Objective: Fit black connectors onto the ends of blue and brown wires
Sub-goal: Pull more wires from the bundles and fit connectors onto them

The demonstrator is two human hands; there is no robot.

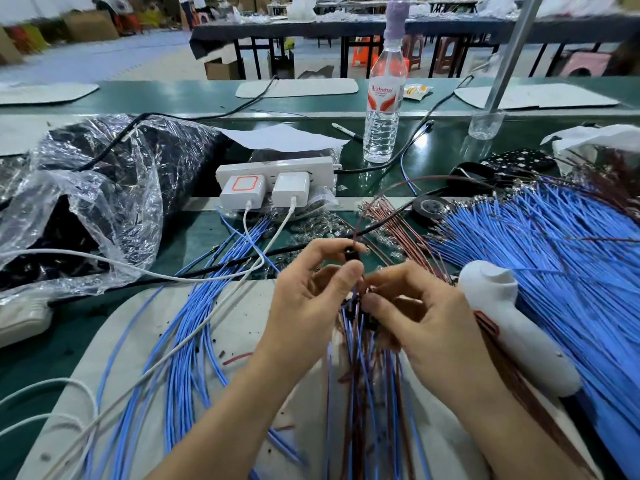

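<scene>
A small black connector point(352, 255) is near the middle of the desk point(194, 237), held above it. Its long axis runs from the near edge to the far edge. A brown wire point(357, 221) leaves its far end. The left hand point(311, 299) pinches it between thumb and forefinger. Just beside it, the right hand point(415, 323) has curled fingers and pinches the top of a bundle of wires point(363, 375), blue and brown, which runs to the near edge. Loose blue wires point(554, 254) lie at the right edge.
</scene>
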